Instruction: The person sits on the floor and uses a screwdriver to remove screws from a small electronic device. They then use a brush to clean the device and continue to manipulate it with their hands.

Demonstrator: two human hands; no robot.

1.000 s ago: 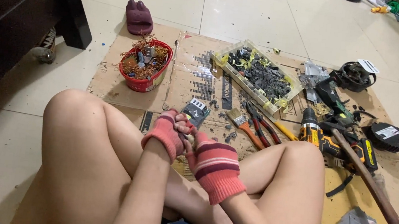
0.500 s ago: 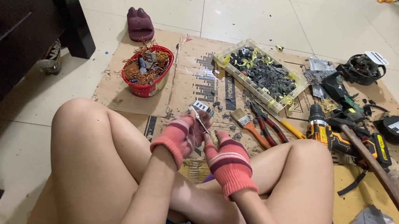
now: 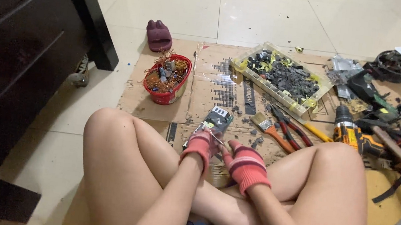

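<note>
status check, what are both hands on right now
Left hand grips small circuit board. Right hand holds thin metal tool against it. Paintbrush and pliers lie close ahead on cardboard, not touching.

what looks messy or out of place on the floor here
Small dark scraps are strewn loose over the cardboard sheet near the gloved left hand and right hand. The red bowl overflows with tangled copper wire, and a dark red slipper lies alone on the tiles.
</note>
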